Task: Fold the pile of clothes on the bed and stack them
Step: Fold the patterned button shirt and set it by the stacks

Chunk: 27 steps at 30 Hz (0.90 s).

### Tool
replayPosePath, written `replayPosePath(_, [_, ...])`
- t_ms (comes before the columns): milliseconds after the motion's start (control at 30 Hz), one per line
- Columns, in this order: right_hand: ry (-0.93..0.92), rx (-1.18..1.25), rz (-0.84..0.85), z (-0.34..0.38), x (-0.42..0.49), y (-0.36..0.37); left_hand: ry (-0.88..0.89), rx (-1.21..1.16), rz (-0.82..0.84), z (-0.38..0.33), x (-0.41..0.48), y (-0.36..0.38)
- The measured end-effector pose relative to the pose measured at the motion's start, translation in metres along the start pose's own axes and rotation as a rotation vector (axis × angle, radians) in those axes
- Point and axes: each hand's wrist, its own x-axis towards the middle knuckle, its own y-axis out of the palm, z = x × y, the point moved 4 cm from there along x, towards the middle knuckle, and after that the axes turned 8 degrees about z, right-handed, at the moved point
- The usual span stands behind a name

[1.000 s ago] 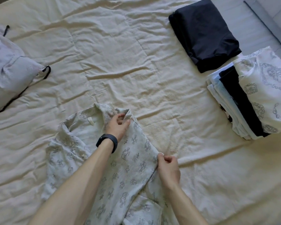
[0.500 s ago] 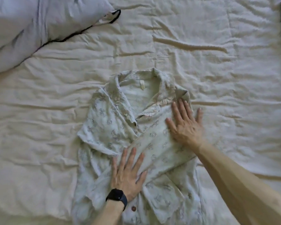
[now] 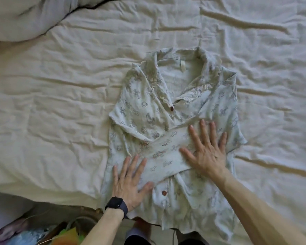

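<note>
A pale printed button shirt [image 3: 145, 110] lies face up on the cream bedsheet [image 3: 60, 103], collar away from me, hem hanging over the near bed edge. Both sleeves are folded across the chest. My left hand [image 3: 129, 183], with a dark band on its wrist, presses flat on the lower left of the shirt beside a brown button. My right hand [image 3: 207, 149] lies flat with spread fingers on the folded right sleeve. The folded stacks seen earlier are out of view.
A grey pillow [image 3: 30, 16] with dark piping fills the top left corner. The near bed edge runs along the lower left, with colourful items on the floor [image 3: 42, 234] below it. Wrinkled sheet spreads to the left, right and beyond the shirt.
The view has shifted left, so the folded stacks left the frame. My hands let go of the shirt's edges, laid flat on it, and slid toward me while smoothing the folded sleeves.
</note>
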Motion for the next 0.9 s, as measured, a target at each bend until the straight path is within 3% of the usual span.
replayPosePath(133, [0.128, 0.136, -0.032, 0.034, -0.015, -0.011, -0.543, -0.420, -0.209, 0.048, -0.020, -0.021])
replayPosePath(200, [0.069, 0.173, -0.094, 0.067, -0.034, -0.013, -0.679, -0.476, -0.153, 0.067, -0.029, -0.020])
replayPosePath(300, [-0.163, 0.130, -0.132, 0.119, -0.070, 0.005, -0.638, -0.352, 0.086, 0.085, -0.040, -0.007])
replayPosePath(367, [-0.240, 0.075, -0.067, 0.135, -0.090, 0.028, -0.589, -0.344, 0.146, 0.097, -0.046, 0.002])
replayPosePath(533, [-0.134, 0.026, 0.084, 0.116, -0.103, 0.058, -0.547, -0.475, 0.089, 0.130, -0.059, 0.012])
replayPosePath(700, [-0.073, 0.059, -0.045, 0.129, -0.125, 0.054, -0.511, -0.665, 0.129, 0.130, -0.074, 0.027])
replayPosePath(800, [-0.146, 0.032, -0.086, 0.145, -0.154, 0.063, -0.458, -0.622, 0.257, 0.128, -0.081, 0.038])
replayPosePath(900, [-0.158, 0.005, -0.014, 0.160, -0.169, 0.071, -0.416, -0.529, 0.310, 0.132, -0.075, 0.035])
